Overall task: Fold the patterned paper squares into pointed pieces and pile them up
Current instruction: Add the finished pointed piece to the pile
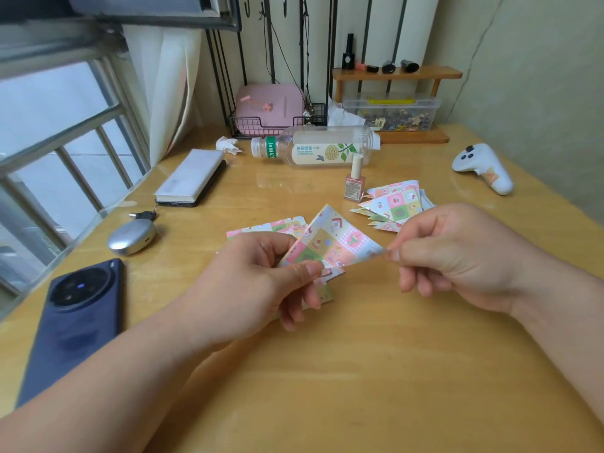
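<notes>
Wooden surface [359, 371], pale yellow, runs from the window side to the far wall.

Dark blue phone [78, 322] lies camera-side up at the near left edge. Clear drink bottle [313, 147] lies on its side toward the back, cap pointing left.

Left hand [261, 282]: grip closed on the lower left edge of one patterned paper square [333, 243], thumb on top, fingers curled beneath. Right hand [457, 256]: thumb and forefinger pinch the same sheet's right corner, remaining fingers curled under. The sheet is held up off the surface between both hands, tilted, printed side up.

Pile of folded pointed pieces [392, 204] sits behind the right hand, points fanned to the left, pieces overlapping. Stack of flat unfolded squares [277, 225] lies on the surface behind the left hand, partly hidden by it.

White handheld controller [483, 168] rests at the far right. Silver rounded case [132, 237] lies just beyond the phone. Pink nail polish bottle [354, 183] stands upright, just left of the folded pile.
</notes>
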The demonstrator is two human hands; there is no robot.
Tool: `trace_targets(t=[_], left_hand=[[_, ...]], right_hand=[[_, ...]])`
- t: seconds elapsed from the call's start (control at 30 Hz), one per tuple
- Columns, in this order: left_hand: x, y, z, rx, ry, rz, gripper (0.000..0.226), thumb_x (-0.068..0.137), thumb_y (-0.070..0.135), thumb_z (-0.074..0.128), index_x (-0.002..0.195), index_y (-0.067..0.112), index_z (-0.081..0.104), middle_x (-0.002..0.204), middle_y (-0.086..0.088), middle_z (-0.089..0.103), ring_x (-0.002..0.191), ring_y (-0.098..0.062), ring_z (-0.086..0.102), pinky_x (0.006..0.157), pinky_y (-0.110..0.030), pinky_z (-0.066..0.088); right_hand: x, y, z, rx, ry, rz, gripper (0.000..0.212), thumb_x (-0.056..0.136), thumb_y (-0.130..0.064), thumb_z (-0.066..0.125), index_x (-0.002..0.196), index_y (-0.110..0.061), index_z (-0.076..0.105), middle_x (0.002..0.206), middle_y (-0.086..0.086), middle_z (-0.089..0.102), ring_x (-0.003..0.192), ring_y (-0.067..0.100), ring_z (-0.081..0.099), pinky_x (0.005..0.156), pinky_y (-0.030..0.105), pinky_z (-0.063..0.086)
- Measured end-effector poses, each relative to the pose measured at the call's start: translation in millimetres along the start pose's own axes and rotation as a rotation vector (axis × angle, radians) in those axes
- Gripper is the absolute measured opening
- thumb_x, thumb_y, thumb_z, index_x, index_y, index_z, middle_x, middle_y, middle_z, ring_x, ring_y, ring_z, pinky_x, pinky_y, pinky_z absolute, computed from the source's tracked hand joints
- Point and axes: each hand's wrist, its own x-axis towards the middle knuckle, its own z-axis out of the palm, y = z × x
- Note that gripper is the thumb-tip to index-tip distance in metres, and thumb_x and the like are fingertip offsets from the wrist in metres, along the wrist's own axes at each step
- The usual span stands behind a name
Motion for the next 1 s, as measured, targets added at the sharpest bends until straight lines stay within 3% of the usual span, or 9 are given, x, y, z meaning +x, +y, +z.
trace_targets(t=[0.1, 0.23, 0.33, 0.43, 0.57, 0.87, 1.0], left_hand=[[-1.9, -1.2, 4.6, -0.026, -0.001, 0.009, 0.023, 0.097, 0.007, 0.060, 0.075, 0.003, 0.063, 0.065, -0.014, 0.068, 0.050, -0.024, 0.056, 0.049, -0.032, 0.051], [-1.7, -3.5, 9.7, -0.124, -0.003, 0.014, 0.017, 0.096, 0.009, 0.061, 0.081, 0.003, 0.067, 0.069, -0.016, 0.069, 0.051, -0.027, 0.056, 0.049, -0.031, 0.051], [-2.3, -5.4, 15.0, -0.170, -0.067, 0.029, 0.019, 0.096, 0.012, 0.064, 0.081, 0.002, 0.071, 0.075, -0.019, 0.070, 0.053, -0.028, 0.058, 0.049, -0.032, 0.052], [-3.6, -5.7, 17.5, -0.171, -0.111, 0.032, 0.018, 0.090, 0.016, 0.065, 0.082, 0.002, 0.073, 0.078, -0.020, 0.072, 0.052, -0.028, 0.060, 0.049, -0.031, 0.053], [-5.0, -6.0, 16.9, -0.142, -0.074, 0.006, 0.026, 0.082, 0.018, 0.060, 0.084, -0.006, 0.069, 0.073, -0.020, 0.073, 0.046, -0.029, 0.061, 0.044, -0.029, 0.052], [-4.5, 0.2, -4.0, -0.065, -0.078, -0.046, 0.019, 0.077, 0.013, 0.052, 0.070, 0.002, 0.067, 0.070, -0.026, 0.071, 0.047, -0.033, 0.064, 0.044, -0.031, 0.053], [-2.6, 1.6, -5.4, -0.163, -0.105, -0.008, 0.015, 0.079, 0.015, 0.064, 0.075, 0.004, 0.072, 0.074, -0.028, 0.070, 0.052, -0.034, 0.064, 0.050, -0.035, 0.055]], right_hand=[[1.9, 4.4, 0.8, 0.057, -0.071, -0.038, 0.024, 0.064, -0.010, 0.068, 0.077, 0.009, 0.065, 0.061, 0.020, 0.067, 0.044, 0.019, 0.052, 0.036, 0.019, 0.030], [-3.5, 8.8, 16.0, 0.143, -0.292, -0.107, 0.020, 0.073, -0.012, 0.075, 0.092, -0.005, 0.074, 0.079, 0.015, 0.071, 0.062, 0.021, 0.058, 0.039, 0.023, 0.036], [-2.6, 11.9, 31.3, 0.217, -0.225, -0.156, 0.012, 0.076, -0.015, 0.082, 0.081, -0.007, 0.075, 0.072, 0.011, 0.069, 0.058, 0.019, 0.057, 0.038, 0.023, 0.037], [-2.0, 11.3, 36.8, 0.255, -0.153, -0.181, 0.013, 0.075, -0.019, 0.075, 0.072, -0.007, 0.072, 0.065, 0.013, 0.067, 0.051, 0.018, 0.056, 0.036, 0.023, 0.038], [-4.8, 7.7, 33.3, 0.210, -0.172, -0.186, 0.019, 0.073, -0.017, 0.078, 0.070, -0.002, 0.067, 0.061, 0.014, 0.067, 0.045, 0.019, 0.055, 0.037, 0.023, 0.040], [-1.8, 3.0, 4.0, 0.234, -0.161, -0.105, 0.016, 0.070, -0.010, 0.079, 0.057, -0.010, 0.068, 0.056, 0.016, 0.061, 0.040, 0.018, 0.052, 0.035, 0.021, 0.038], [0.0, 5.0, 3.9, 0.185, -0.222, -0.073, 0.009, 0.070, -0.013, 0.073, 0.062, -0.009, 0.071, 0.056, 0.016, 0.062, 0.041, 0.019, 0.054, 0.035, 0.022, 0.040]])
